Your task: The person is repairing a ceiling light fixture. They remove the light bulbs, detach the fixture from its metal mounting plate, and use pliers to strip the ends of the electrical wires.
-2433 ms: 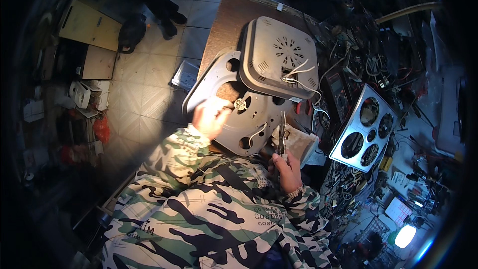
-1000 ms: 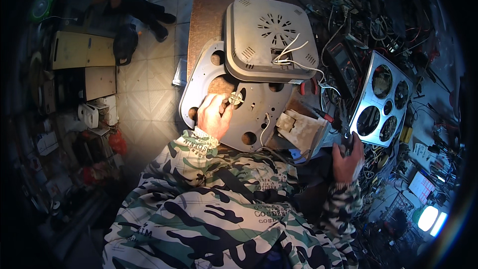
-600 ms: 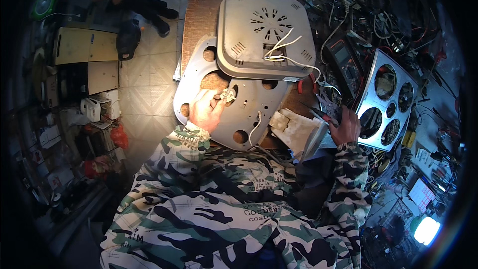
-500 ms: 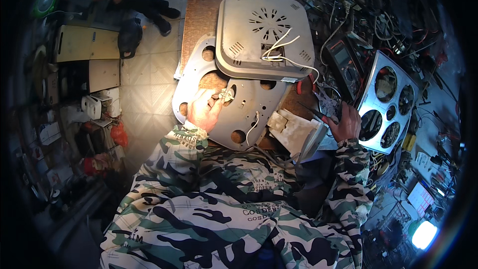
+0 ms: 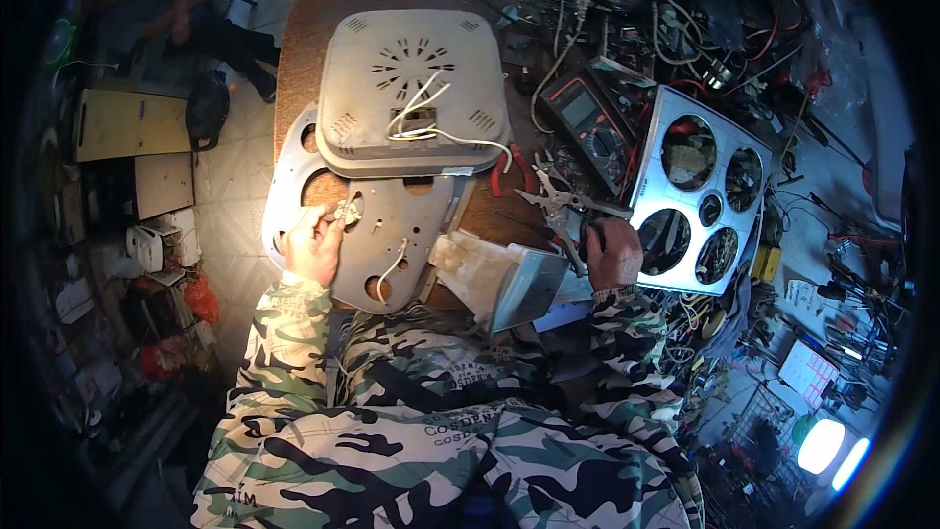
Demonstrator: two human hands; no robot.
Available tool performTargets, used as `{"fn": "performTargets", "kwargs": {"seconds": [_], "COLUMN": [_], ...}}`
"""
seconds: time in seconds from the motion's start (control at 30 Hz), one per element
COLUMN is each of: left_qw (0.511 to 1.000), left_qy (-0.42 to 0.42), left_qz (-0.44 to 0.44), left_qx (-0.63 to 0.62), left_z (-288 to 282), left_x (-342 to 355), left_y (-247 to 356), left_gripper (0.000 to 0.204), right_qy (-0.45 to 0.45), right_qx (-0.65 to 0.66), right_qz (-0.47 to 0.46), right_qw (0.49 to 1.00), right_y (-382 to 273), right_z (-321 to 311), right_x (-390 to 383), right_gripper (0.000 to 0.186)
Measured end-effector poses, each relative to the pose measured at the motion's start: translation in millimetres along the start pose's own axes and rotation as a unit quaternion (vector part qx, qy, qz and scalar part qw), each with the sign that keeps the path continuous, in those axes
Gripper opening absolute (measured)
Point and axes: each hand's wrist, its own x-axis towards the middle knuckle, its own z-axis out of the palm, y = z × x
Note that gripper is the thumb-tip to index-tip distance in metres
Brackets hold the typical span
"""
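My left hand [image 5: 315, 243] is closed in a pinch on a small pale part [image 5: 348, 213] of roughly round, ribbed shape. It holds the part over a grey metal panel [image 5: 392, 211] with large round cutouts, beside one of its openings. A short white wire [image 5: 394, 272] stands out of the panel's lower area. On the right, my right hand [image 5: 614, 250] has its fingers curled down among hand tools. Metal pliers [image 5: 556, 200] lie at its fingertips. What the curled fingers grip, if anything, is hidden.
A beige square housing [image 5: 416, 78] with vents and loose white wires rests on the panel's far part. Right of it lie red-handled pliers [image 5: 512, 172], a multimeter [image 5: 590, 127] and a white plate [image 5: 676, 98] with round holes. A stained white casing [image 5: 472, 269] stands nearer. Tangled cables crowd the right.
The whole view has shifted, so the bench appears further left. My right hand has let go of a red-handled tool and come to the pliers. My left hand keeps its pinch on the pale part.
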Motion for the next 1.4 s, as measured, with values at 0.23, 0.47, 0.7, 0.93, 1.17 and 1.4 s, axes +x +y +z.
{"fn": "performTargets", "kwargs": {"seconds": [0.23, 0.47, 0.7, 0.93, 1.17, 1.4], "left_qw": [0.999, 0.998, 0.990, 0.990, 0.975, 0.962], "left_qy": [0.023, 0.052, 0.093, 0.072, -0.085, -0.089], "left_qz": [-0.026, -0.025, -0.010, -0.006, 0.186, 0.194], "left_qx": [-0.036, 0.018, -0.104, -0.123, -0.082, -0.169], "left_z": [-1.8, -11.5, -7.1, -2.4, 5.9, 1.1], "left_x": [-1.6, 7.2, -22.4, -46.1, -43.3, -33.8], "left_y": [-19.2, -21.3, 6.6, 22.1, 52.8, 38.7], "left_gripper": [0.024, 0.026, 0.020, 0.026, 0.042, 0.032], "right_qy": [-0.181, -0.430, -0.455, -0.250, -0.247, -0.345], "right_qx": [0.212, -0.141, -0.238, 0.126, 0.386, 0.094], "right_qz": [0.009, -0.099, -0.127, -0.043, 0.028, -0.181], "right_qw": [0.960, 0.886, 0.849, 0.959, 0.888, 0.916], "right_y": [-31.6, -69.7, -62.7, -44.1, -172.3, -282.6], "right_z": [-14.7, 46.4, 58.5, 31.1, -49.0, -49.6], "right_x": [20.3, 81.8, 88.6, 83.5, 109.2, 109.5], "right_gripper": [0.013, 0.025, 0.025, 0.019, 0.015, 0.025]}}
